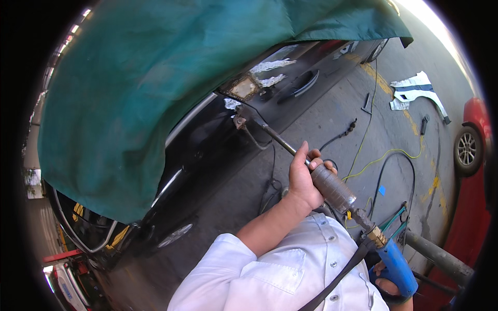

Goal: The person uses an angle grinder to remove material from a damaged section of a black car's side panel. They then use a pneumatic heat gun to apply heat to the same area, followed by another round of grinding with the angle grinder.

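- Several fingers of the left hand (306,179) curl round the front end of a ribbed metal weight (334,186), so this hand is closed on it, thumb pointing along the rod (280,137); probably this grip lets the arm guide the weight.
- Behind it, the right hand (386,285) is partly hidden. It appears wrapped around the grip of the blue handle (397,264), near the body, perhaps to keep the rear end steady; how tightly, I cannot tell.
- Forward, the rod slopes up and leftward to a small metal head (239,122) at the side of the black car (205,160). It seems to meet the panel, but whether it is fixed, I cannot tell.
- Just above the head is a bare metal patch (244,88), where paint is missing.
- A green cover (129,103) is draped over the car, likely to protect its surfaces.
- Farther right, a yellow cable (386,154) and a white body panel (417,81) lie on the floor (332,119), with a red car (474,111) beyond.
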A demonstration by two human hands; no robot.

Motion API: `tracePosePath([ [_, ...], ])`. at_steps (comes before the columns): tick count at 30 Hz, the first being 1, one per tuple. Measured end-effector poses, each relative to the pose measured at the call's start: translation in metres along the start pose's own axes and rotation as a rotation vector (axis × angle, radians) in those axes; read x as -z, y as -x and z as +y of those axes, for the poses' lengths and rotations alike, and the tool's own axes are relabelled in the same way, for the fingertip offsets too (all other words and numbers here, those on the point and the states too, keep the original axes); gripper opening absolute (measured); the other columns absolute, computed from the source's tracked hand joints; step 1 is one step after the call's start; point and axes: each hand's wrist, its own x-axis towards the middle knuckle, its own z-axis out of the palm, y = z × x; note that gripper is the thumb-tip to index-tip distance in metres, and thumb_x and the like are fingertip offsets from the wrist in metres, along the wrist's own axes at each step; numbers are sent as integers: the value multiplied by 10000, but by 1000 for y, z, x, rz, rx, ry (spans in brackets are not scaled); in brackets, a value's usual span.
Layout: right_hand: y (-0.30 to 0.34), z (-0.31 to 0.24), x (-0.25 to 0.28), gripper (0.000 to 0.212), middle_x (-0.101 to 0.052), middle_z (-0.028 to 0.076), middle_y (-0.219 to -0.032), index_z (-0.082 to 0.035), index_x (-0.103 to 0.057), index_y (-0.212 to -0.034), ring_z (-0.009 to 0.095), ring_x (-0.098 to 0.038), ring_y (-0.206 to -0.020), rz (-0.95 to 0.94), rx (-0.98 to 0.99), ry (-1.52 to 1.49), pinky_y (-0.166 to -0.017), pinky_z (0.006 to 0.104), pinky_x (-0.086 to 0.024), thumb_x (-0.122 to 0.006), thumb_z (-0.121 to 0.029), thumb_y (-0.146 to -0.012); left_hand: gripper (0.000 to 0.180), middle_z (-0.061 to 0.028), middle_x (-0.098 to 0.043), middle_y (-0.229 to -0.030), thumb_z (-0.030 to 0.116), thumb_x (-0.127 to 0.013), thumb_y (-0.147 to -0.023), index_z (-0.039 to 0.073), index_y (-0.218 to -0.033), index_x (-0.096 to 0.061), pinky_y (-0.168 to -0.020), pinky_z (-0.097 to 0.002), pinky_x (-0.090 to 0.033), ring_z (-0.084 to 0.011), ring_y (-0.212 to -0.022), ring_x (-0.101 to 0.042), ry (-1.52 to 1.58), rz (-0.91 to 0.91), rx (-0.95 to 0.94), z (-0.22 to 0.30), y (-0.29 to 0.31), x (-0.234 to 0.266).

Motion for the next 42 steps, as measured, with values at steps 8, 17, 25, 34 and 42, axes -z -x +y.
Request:
tracePosePath([
  [8, 1, -6, -9, 389, -664, 81, -817, 0, -685, -969, 230, -645, -756, 157, -121, -116, -739, 345, -526, -757, -84, -596, 311, 89, -446, -532, 419, -625, -975, 142, -855, -553, -748, -344, -522, -149, -683, -586, 57, -84, -84, 27, -4, -21],
  [17, -19, -31, 11, 253, -605, 46, -703, -73, -710, -868, 273, -614, -629, -76, 628, 894, -566, 357, -499, -747, -100, -620, 423, 72, -465, -506, 453, -622, -986, 152, -702, -534, -723, -339, -505, -116, -655, -595, 518, -942, 183, -18, -1, 19],
  [25, 6, 19, 7, 518, -626, 114, -992, 18, -609, -1155, 236, -612, -937, 59, 48, -117, -906, 403, -485, -737, 32, -653, 376, 62, -420, -600, 484, -616, -988, 167, -811, -514, -742, -403, -522, -188, -713, -591, 48, -34, -10, -24, 5, -18],
  [34, 8, 20, 0, 485, -635, 109, -979, 13, -626, -1126, 238, -629, -897, 99, 17, -95, -853, 398, -508, -753, 13, -658, 357, 71, -416, -589, 467, -630, -982, 181, -796, -527, -748, -390, -522, -176, -710, -596, 62, -108, 9, -13, 3, -7],
  [42, 15, 37, 10, 650, -664, 135, -1033, 11, -524, -1251, 242, -647, -892, 90, 47, 13, -844, 403, -531, -770, 18, -649, 365, 76, -405, -555, 455, -634, -981, 180, -763, -536, -748, -384, -529, -169, -692, -602, 64, -83, 15, -10, 7, -11],
])
